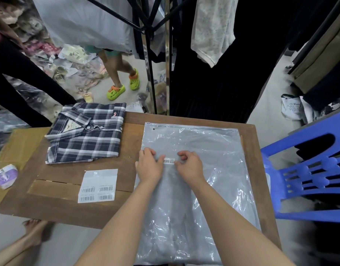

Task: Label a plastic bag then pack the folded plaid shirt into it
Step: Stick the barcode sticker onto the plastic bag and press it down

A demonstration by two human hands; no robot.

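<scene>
Fingertips [181, 157] of both my hands press one barcode label [169, 161] flat onto the plastic bag [203, 150]; its long axis runs away from me, zip edge far; one folded plaid shirt [86, 133] lies left, collar leftward; one label sheet [98, 186] shows four barcodes.

Clear plastic bag [199, 181] lying flat on the desk [249, 131], zip edge far, small barcode label [169, 161] at its middle, folded navy-white plaid shirt [84, 133] just beside, left, collar left.
</scene>
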